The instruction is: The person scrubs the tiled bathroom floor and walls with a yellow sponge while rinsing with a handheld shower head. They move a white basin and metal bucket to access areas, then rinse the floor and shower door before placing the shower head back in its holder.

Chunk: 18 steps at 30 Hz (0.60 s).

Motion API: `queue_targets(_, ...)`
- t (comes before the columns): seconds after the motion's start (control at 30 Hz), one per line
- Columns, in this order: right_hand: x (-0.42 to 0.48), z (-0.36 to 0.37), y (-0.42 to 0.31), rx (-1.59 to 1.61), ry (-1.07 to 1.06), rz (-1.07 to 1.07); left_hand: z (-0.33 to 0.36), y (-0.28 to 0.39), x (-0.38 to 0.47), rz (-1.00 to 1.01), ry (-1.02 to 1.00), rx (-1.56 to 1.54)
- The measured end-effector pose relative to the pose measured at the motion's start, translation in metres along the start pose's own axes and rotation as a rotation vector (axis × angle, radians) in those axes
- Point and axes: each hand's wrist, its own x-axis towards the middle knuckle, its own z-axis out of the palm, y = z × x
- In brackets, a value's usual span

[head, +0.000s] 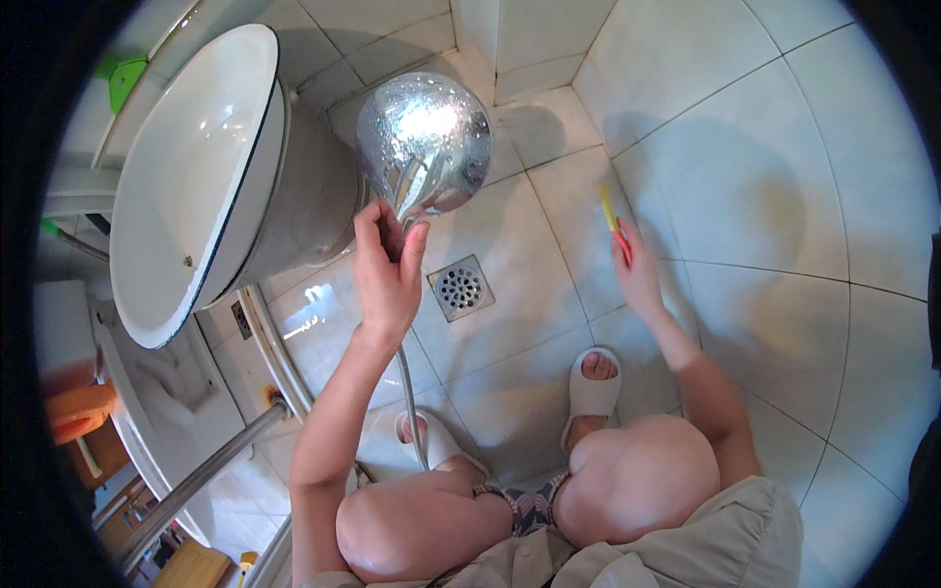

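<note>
My left hand [390,272] is closed around the neck of a round chrome shower head [424,140], whose wet, shiny back faces up. From below that hand a metal shower hose [409,400] runs down past my left foot. Over the floor near the wall, my right hand [637,272] grips the red handle of a small brush [613,220]; its yellow end points away from me and is somewhat blurred. Between the two hands a square metal floor drain [463,287] sits in the tiles. Whether water flows from the shower head is hidden.
A white enamel basin [184,191] with a dark rim leans on a grey metal bucket [312,184] at left. Tiled wall [750,176] rises on the right. A metal rail [206,478], a white ledge [273,353] and a second drain [241,320] lie at lower left.
</note>
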Motion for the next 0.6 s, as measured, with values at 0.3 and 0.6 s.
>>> queue_targets(0.3,-0.047,0.023,0.024,0.070,0.045,-0.133,0.012,0.001,-0.001,0.112,0.087,-0.071)
queue_targets(0.6,-0.050,0.016,0.010,0.049,-0.078,0.024,0.017,-0.004,-0.009,0.149,0.030,-0.190)
